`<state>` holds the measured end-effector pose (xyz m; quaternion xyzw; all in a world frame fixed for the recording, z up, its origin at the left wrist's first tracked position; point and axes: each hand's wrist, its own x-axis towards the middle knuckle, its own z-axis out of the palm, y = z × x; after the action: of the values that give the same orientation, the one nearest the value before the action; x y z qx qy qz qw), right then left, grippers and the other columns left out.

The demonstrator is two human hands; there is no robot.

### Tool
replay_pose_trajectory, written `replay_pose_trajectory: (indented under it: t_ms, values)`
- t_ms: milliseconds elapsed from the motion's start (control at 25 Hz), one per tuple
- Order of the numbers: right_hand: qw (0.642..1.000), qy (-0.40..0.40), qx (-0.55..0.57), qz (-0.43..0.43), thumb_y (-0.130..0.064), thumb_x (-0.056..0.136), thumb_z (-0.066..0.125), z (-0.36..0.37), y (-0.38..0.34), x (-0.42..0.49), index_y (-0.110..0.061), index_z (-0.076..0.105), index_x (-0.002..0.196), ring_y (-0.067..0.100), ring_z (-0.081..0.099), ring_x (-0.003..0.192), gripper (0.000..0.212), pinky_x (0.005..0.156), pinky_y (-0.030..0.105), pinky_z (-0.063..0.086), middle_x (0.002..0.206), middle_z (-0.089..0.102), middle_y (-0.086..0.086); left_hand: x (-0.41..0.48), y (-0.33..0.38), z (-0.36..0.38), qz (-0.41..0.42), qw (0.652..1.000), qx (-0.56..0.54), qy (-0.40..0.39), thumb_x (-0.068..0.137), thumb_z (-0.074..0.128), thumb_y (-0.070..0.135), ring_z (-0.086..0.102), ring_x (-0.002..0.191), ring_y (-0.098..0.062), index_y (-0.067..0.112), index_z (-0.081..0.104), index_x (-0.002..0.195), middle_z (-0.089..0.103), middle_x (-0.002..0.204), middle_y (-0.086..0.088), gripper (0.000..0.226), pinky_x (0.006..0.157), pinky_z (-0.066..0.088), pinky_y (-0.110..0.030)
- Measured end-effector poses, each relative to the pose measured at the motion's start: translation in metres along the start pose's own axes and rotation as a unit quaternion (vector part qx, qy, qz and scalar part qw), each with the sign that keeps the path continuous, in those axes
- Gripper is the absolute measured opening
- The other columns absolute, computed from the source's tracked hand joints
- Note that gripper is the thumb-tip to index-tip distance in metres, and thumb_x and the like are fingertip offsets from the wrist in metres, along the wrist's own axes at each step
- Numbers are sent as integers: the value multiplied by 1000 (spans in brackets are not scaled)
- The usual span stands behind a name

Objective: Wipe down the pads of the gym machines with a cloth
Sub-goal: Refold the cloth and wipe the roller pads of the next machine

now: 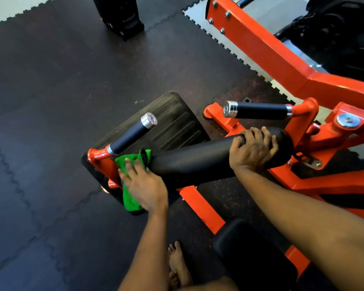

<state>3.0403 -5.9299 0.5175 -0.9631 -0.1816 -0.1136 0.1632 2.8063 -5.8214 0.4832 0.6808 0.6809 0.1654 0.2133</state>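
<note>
A gym, at one of its weight machines.
An orange steel machine frame (261, 49) carries a black roller pad (193, 160) and rubber-gripped handles (259, 111) (chrome-capped), with a ribbed footplate (177, 122), on dark interlocking rubber floor tiles (51, 101).

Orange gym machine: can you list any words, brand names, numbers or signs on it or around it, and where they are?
Nothing here can be read.
Orange painted steel frame: no lettering, only bolts.
Long black cylindrical roller pad and green cloth: plain.
Round silver end caps on the handles: faint marks, too small to read.
Black equipment at the top edge: faint raised marks, too blurred to read.
</note>
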Motion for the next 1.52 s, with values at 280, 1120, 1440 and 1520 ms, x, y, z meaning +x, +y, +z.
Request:
replay_pose_trajectory:
  t_ms: [280, 1120, 1440, 1520]
  values:
    - [1000, -1, 10, -1, -39, 86, 45, -5, -2, -2, -24, 73, 104, 20, 41, 140, 36, 118, 47, 20, 124, 66, -4, -58, 36, 8, 216, 973, -33, -72, 92, 60, 9, 22, 150, -37, 13, 51, 144, 34, 161, -8, 52, 120, 27, -46]
    - [1000, 17, 11, -8, -34, 87, 49, 0, 3, -4, -26, 72, 103, 21, 42, 139, 29, 116, 50, 23, 126, 65, -4, 14, -22, -20, 112, 990, 25, -76, 88, 46, 3, 36, 139, -42, 11, 56, 137, 44, 152, -13, 51, 108, 39, -62]
    - [997, 36, 52, -34, -40, 96, 40, 4, 33, -38, -30, 56, 136, 24, 23, 152, 45, 120, 48, 12, 158, 39, 0, 13, -48, -39, 82, 993, -48, -70, 99, 53, 12, 23, 150, -25, 16, 48, 147, 31, 162, -3, 48, 118, 30, -57]
    - [996, 43, 62, -52, -39, 99, 37, 4, 46, -57, -28, 52, 142, 25, 20, 153, 47, 120, 49, 13, 162, 32, 3, 16, -50, -38, 78, 992, -75, -64, 99, 54, 11, 25, 149, -26, 14, 50, 146, 34, 160, -5, 47, 119, 28, -55]
